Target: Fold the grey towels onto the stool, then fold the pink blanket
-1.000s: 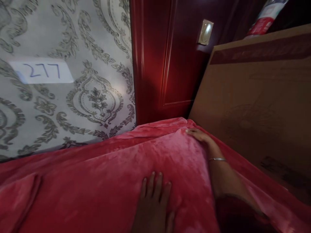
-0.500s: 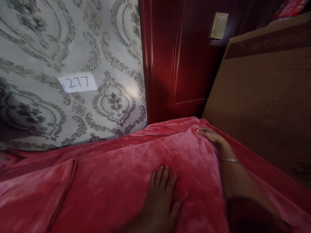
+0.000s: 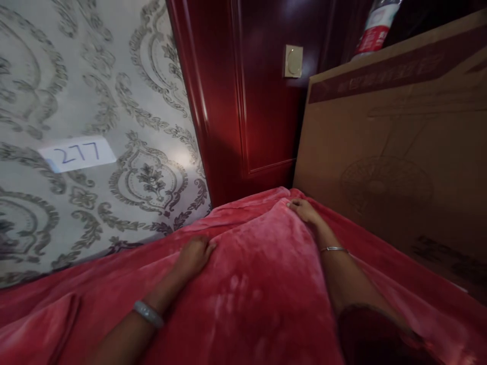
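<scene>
A plush red-pink blanket [image 3: 262, 284] spreads over the lower part of the view, with a folded layer on top. My right hand [image 3: 302, 209] is closed on the far right corner of that layer, thumb and fingers pinching the fabric. Farther left, my left hand [image 3: 196, 253] grips the layer's far edge, its fingers curled over and partly hidden. Pale finger marks show in the pile between my arms. At the lower left lies a folded flap [image 3: 41, 329] with a darker hem. I wear a bracelet on each wrist.
A patterned grey wall [image 3: 140, 101] with a paper label [image 3: 78, 153] reading 277 rises behind the blanket. Beside it stands a dark red wooden panel [image 3: 266, 116] with a gold switch plate [image 3: 293, 61]. A large cardboard box [image 3: 388, 137] is at right, a bottle [image 3: 376, 30] above its edge.
My left hand has gone from lying flat on the blanket to gripping its far edge, farther left. My right hand stays at the corner. The view has turned right.
</scene>
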Demonstrator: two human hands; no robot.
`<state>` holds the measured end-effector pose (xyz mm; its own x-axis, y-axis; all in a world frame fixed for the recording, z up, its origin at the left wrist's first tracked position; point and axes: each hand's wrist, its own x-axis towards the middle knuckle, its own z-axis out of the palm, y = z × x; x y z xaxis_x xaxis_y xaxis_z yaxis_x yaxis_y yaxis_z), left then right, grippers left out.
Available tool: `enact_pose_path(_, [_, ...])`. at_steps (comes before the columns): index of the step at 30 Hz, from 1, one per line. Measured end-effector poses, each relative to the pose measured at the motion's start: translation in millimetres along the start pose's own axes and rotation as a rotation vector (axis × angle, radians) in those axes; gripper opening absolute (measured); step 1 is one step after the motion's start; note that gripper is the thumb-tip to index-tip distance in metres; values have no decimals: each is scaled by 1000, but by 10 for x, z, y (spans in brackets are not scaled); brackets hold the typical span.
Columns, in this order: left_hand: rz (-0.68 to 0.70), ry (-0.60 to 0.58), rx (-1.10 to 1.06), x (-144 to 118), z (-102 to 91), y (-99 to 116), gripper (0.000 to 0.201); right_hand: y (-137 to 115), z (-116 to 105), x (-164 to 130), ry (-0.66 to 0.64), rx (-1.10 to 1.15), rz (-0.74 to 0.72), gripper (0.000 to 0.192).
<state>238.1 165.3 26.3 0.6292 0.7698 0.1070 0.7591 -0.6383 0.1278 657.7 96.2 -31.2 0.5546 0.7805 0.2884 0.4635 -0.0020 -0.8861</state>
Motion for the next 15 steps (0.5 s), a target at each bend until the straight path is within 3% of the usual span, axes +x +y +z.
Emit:
enact_pose_path(5, [-136,127,-55,89,211,-147,42,79,170,28,97,-112,-30,24])
enact_pose_path(9, [-159,11,-50,139,231,-205,38,122,231,-8,95,-193,-20,22])
enact_pose_path(15, [-163,-1,-27,157,239,-210,41,24,58,-25,-9,-311,75,33])
